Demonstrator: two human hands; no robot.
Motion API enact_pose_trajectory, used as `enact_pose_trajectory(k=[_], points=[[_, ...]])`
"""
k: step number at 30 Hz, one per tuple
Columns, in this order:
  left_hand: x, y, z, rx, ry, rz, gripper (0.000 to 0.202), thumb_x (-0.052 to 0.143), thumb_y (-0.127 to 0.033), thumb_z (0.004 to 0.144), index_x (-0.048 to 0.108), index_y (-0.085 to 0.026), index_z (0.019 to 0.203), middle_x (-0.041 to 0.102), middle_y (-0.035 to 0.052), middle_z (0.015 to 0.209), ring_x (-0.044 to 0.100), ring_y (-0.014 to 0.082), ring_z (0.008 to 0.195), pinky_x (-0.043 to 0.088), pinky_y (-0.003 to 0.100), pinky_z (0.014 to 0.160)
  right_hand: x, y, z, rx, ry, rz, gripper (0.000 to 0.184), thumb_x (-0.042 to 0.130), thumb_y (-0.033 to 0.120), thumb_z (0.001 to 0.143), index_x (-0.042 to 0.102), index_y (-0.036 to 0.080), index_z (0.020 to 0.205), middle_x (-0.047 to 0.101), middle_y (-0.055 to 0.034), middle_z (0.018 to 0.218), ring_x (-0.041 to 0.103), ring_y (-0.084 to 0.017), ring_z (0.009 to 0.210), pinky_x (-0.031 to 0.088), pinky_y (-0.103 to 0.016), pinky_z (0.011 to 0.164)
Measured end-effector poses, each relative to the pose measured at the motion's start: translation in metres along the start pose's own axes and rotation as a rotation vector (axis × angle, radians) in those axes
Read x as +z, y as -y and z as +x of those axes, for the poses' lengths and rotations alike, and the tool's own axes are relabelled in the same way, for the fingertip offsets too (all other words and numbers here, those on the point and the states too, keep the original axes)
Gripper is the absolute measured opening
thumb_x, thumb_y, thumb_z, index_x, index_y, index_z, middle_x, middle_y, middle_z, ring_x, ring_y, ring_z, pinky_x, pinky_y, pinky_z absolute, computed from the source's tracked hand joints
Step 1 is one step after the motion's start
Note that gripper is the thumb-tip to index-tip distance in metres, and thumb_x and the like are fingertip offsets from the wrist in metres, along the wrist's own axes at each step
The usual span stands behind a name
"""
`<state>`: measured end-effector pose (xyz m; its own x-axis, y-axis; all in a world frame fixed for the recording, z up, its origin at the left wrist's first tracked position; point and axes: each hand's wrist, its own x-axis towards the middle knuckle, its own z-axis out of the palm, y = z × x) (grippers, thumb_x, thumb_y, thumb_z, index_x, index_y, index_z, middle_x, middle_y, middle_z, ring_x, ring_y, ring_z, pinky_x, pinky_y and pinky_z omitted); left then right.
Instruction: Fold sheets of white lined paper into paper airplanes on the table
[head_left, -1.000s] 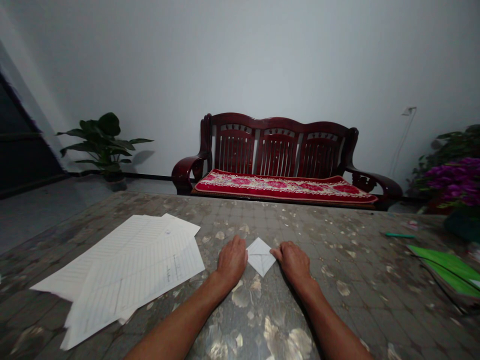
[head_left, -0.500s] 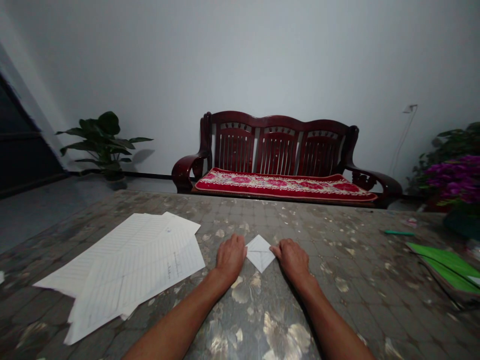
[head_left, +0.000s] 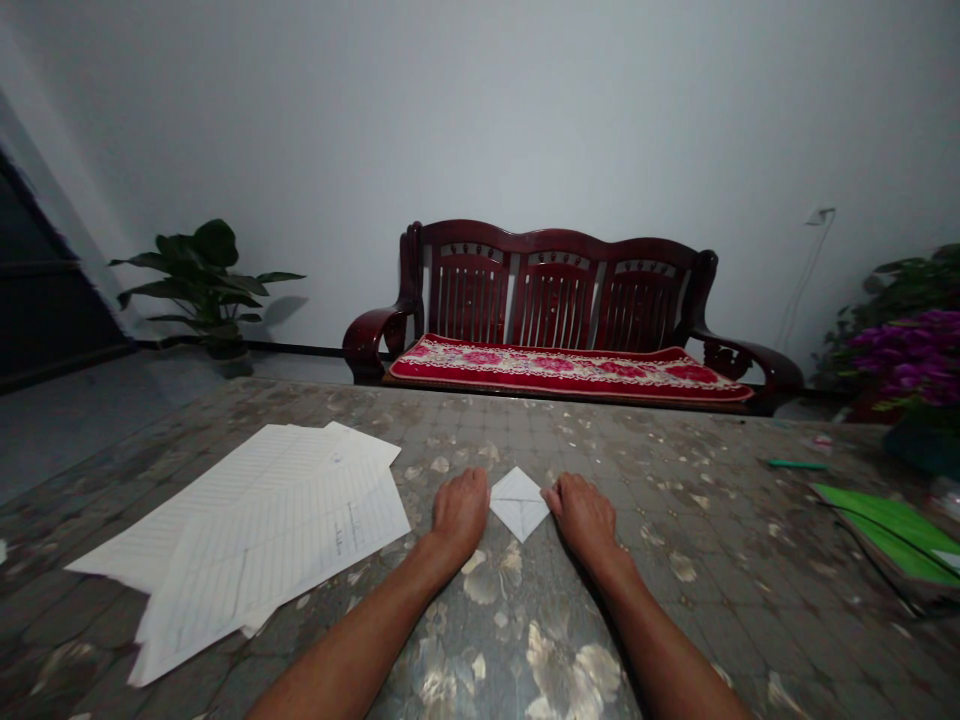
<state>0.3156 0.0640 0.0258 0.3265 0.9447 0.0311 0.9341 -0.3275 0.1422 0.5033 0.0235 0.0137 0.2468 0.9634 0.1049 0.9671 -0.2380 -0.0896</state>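
A small folded white paper, diamond shaped, lies flat on the patterned table in front of me. My left hand rests on the table at the paper's left corner, fingers curled and touching its edge. My right hand sits at the right corner the same way, fingertips pressed on the paper's edge. Both forearms reach in from the bottom of the view.
Several lined white sheets lie spread at the left of the table. A green book and a green pen lie at the right. Beyond the table stand a dark wooden bench, a potted plant and purple flowers.
Both hands stay at the paper's corners; the view has shifted slightly, so hands and paper sit a little higher in the picture.
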Motion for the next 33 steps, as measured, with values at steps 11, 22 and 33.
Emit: enact_pose_trajectory(k=[11,22,33], points=[[0.01,0.011,0.002,0.006,-0.068,-0.14,0.017,0.044,-0.021,0.096,0.061,-0.019,0.1,0.068,0.0046,0.107,0.064,0.0212,0.101,0.044,0.031,0.081,0.004,-0.001,0.001,-0.005,-0.013,0.008,0.026,0.045,0.039,0.099,0.062,0.019,0.1,0.067,-0.008,0.103,0.062,-0.022,0.097,0.037,-0.03,0.075],[0.014,0.006,0.003,0.028,-0.107,-0.125,0.029,0.041,-0.017,0.096,0.063,-0.026,0.111,0.064,0.0058,0.114,0.059,0.0237,0.106,0.044,0.037,0.088,0.005,-0.001,0.001,-0.017,-0.012,0.01,0.027,0.044,0.039,0.1,0.062,0.019,0.101,0.066,-0.0089,0.103,0.062,-0.021,0.097,0.038,-0.029,0.075],[0.034,0.013,0.01,0.643,-0.12,-0.216,0.046,0.041,-0.017,0.097,0.044,-0.02,0.143,0.036,0.0102,0.156,0.024,0.0188,0.148,0.025,0.041,0.12,0.004,0.0,0.0,-0.031,-0.036,0.001,0.023,0.049,0.036,0.098,0.062,0.018,0.101,0.067,-0.0085,0.101,0.062,-0.022,0.096,0.038,-0.03,0.075]])
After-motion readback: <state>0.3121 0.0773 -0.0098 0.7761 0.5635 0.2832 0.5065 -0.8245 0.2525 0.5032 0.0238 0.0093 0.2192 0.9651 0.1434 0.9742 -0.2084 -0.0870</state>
